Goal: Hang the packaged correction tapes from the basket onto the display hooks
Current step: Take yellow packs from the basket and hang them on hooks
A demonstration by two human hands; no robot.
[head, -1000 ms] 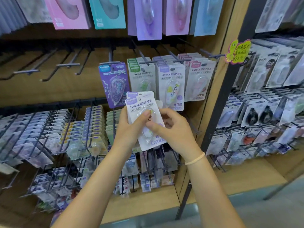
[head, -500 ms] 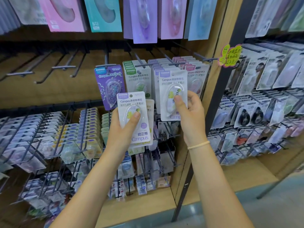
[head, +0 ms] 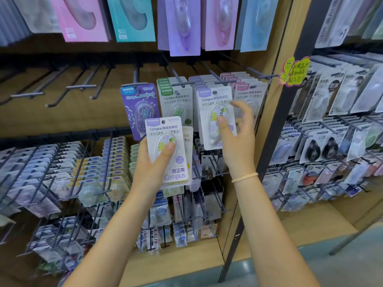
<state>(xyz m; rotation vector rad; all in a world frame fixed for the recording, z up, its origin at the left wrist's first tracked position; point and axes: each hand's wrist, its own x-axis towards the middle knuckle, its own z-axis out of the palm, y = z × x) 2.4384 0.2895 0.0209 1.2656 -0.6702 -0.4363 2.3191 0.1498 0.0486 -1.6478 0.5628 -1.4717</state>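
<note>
While we look forward and down, the wooden display wall (head: pixel 51 114) fills most of the view, with dark rails across it and rows of metal hooks. Several hooks (head: pixel 80 87) on the upper left rail are bare. On the right stands a second rack (head: pixel 339 141) full of small packs, behind a dark post (head: pixel 275 125). Along the top hang large cards (head: pixel 132 17) in pink, teal, purple and blue. Lower left, a wire rack (head: pixel 68 172) holds many small packs in rows.

In the middle of the wall four rows of Campus packs hang side by side: one dark purple pack (head: pixel 139 108), then a green row (head: pixel 176 98), a purple row (head: pixel 215 114) and a pink row (head: pixel 250 90).

Our left hand (head: pixel 151 168) is closed around a small stack of packs (head: pixel 165 150), held upright below and in front of the dark purple pack. The thumb presses on the clear bubble of the front pack, and the fingers are behind, so we cannot see them. At least one more pack shows at the right edge behind the front one.

Our right hand (head: pixel 236 135) is half open at the front pack of the purple row. The thumb touches its bubble and the fingers curl loosely at its right edge; we cannot tell if they grip it. This pack hangs with its hole at the hook. A thin band (head: pixel 244 177) sits on the right wrist. A yellow sticker (head: pixel 294 71) is on the post.
</note>
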